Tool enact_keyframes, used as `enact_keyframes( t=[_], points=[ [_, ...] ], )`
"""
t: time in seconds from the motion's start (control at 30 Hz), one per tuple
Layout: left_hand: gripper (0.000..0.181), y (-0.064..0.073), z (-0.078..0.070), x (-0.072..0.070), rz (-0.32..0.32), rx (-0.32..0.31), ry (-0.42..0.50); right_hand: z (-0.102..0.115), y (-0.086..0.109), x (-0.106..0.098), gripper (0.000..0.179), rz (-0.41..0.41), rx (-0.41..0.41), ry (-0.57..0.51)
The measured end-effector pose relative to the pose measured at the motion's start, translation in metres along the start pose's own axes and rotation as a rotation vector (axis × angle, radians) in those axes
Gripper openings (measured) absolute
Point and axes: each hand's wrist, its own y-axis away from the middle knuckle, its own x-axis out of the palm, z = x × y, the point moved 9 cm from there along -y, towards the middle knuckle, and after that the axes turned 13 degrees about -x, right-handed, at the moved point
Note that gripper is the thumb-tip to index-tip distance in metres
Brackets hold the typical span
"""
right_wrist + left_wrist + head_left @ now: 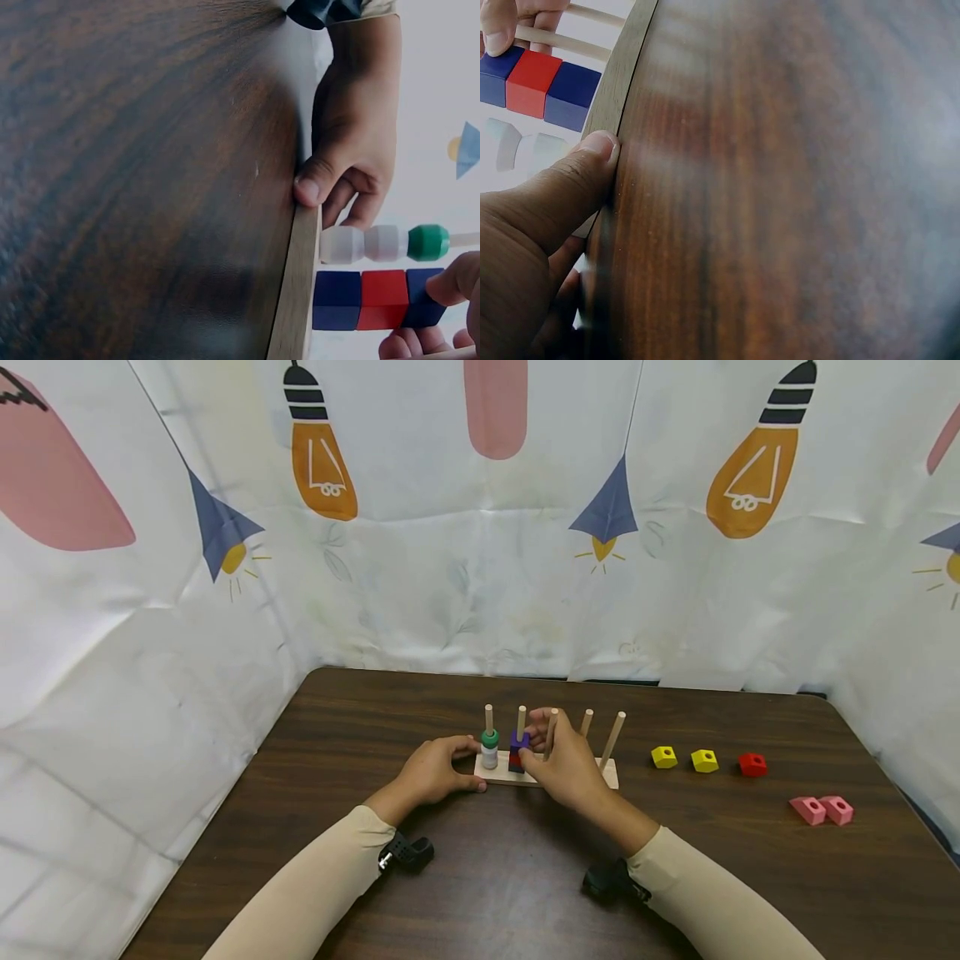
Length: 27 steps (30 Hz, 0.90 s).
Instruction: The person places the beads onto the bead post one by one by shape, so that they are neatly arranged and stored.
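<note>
My left hand [431,770] holds the left end of a pale wooden peg base [498,777], thumb along its front edge. With thumb and fingers, my right hand [567,768] pinches the dark blue block [424,300] at the top of the second peg from the left. Directly under that block is a red block [384,300], and a lower blue block [337,300] rests on the base. On the leftmost peg, a green bead [428,242] sits over two white beads [381,243]. The remaining three pegs, partly behind my right hand, carry nothing visible.
Right of the base on the dark wooden table [480,893] lie two yellow blocks [704,762] and a red block [752,765]. Two pink blocks [808,810] lie nearer the right edge. A patterned white cloth [420,585] hangs behind the table.
</note>
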Motion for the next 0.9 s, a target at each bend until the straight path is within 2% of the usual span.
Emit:
enact_keyframes(
  t=[0.33,0.53,0.7,0.9],
  points=[
    [0.063,-0.001,0.0,0.0,0.002,-0.001,-0.006,-0.001,0.005,-0.001,0.066,0.024,0.024,0.009],
    [0.064,-0.001,0.001,0.001,0.006,-0.009,-0.004,-0.001,0.015,-0.004,0.073,0.081,0.023,-0.003],
    [0.064,0.0,-0.001,0.0,0.003,-0.009,-0.006,0.0,0.026,-0.008,0.077,0.141,-0.009,0.048],
    [0.065,0.001,-0.001,0.0,0.005,-0.008,-0.008,-0.004,0.04,-0.015,0.074,0.217,-0.07,0.1]
  ],
)
